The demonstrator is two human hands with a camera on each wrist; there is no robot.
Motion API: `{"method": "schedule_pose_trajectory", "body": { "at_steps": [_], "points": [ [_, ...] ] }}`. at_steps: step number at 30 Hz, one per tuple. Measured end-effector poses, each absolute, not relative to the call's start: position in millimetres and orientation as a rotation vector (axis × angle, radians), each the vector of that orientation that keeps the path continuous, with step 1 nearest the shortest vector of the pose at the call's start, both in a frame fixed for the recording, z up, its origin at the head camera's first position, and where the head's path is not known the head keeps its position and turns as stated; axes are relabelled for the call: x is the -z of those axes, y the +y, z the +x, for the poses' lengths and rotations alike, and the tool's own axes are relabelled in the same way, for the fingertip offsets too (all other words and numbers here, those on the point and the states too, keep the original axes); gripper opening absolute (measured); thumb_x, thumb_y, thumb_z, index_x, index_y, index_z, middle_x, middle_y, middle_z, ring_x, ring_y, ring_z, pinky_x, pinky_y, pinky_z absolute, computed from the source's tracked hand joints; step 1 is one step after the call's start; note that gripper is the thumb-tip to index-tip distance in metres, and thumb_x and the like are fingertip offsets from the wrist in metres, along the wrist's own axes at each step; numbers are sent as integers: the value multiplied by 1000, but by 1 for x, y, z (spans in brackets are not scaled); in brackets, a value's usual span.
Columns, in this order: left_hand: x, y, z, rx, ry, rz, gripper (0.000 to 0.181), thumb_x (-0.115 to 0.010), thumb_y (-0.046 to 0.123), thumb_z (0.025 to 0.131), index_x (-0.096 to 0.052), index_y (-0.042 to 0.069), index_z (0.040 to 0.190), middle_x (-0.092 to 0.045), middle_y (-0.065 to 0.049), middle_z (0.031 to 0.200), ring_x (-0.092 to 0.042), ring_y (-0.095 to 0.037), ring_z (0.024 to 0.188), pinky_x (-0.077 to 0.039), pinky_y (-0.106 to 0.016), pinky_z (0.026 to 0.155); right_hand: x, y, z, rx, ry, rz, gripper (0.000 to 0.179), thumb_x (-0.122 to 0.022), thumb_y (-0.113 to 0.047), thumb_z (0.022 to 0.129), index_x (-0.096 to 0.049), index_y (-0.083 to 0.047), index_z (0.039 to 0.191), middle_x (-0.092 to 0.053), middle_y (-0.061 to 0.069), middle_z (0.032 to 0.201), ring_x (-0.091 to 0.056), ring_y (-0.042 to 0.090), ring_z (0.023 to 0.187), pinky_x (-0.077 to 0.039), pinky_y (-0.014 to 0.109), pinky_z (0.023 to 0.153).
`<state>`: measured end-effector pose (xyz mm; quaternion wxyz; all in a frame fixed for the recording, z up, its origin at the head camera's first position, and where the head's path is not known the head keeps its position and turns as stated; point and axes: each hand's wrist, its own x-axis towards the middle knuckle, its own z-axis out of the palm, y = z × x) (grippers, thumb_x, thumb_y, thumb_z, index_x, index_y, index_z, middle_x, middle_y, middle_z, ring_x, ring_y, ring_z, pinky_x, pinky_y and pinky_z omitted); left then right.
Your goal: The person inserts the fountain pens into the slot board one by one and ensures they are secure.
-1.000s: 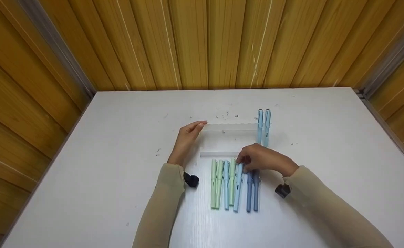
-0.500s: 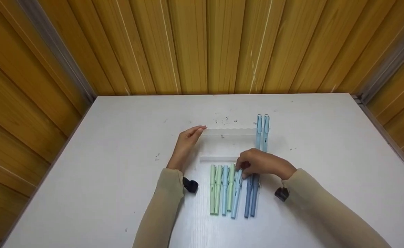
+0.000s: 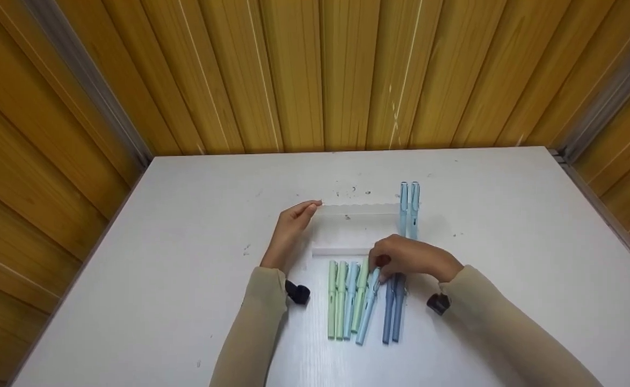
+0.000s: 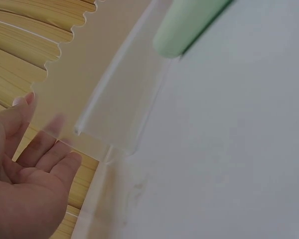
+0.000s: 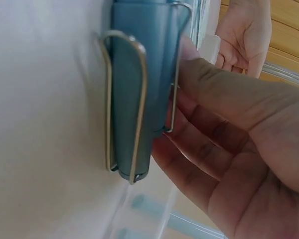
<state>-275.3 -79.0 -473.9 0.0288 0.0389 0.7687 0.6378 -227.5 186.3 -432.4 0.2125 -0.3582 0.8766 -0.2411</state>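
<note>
Head view: on a white table [image 3: 186, 242] before a yellow plank wall [image 3: 293, 70], a clear rack [image 3: 357, 209] with a scalloped rear edge bears two light-blue pens [image 3: 414, 207] side by side at its right end. The left hand [image 3: 292, 223] pinches the rack's far left corner. In front of the rack lies a row, from left to right: two pale-green pens [image 3: 332, 306], one light-blue pen [image 3: 350, 306], a single pale-green pen [image 3: 358, 306], a slanted light-blue pen [image 3: 367, 312] and two dark-blue pens [image 3: 387, 317]. The right hand [image 3: 411, 255] grips the slanted pen by its cap end, its fingers just above the dark-blue pair. Left wrist view: thumb and index finger meet at the scalloped edge, the other fingers lying loosely bent behind the transparent sheet; a green cap shows near the ledge. Right wrist view: blue caps with wire clips [image 5: 139, 114] fill the foreground and partly hide the bent fingers' hold.
</note>
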Motion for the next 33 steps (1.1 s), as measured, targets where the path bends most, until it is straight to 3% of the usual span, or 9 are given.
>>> {"method": "schedule_pose_trajectory", "body": {
  "at_steps": [8,20,26,33],
  "points": [
    [475,-80,-273,-1976,2352,87,37,-57,43,95,-67,19,121,-61,1,132,-48,-19,132,-35,-41,113,427,194,-236,737,2339,-1004,15,-76,-9,80,-70,-14,94,-68,-5,85,-56,7,73,-48,20,68],
    [480,-77,-273,-1962,2354,97,37,-57,43,95,-67,19,122,-60,0,134,-48,-19,132,-35,-41,113,435,207,-243,946,2203,-897,18,-75,-19,83,-71,-17,100,-68,-3,93,-56,13,81,-48,20,74],
    [477,-79,-274,-1964,2363,100,39,-57,44,94,-67,18,121,-60,0,134,-48,-20,132,-35,-43,113,437,208,-244,1085,2107,-899,18,-71,-16,88,-69,-11,105,-69,6,99,-60,12,81,-50,20,75],
    [474,-80,-274,-1958,2362,115,38,-56,46,94,-67,21,121,-59,2,134,-47,-19,133,-35,-43,113,436,209,-243,1234,2091,-780,26,-71,-20,87,-68,-8,110,-68,8,109,-64,14,92,-51,23,82]
  ]
}}
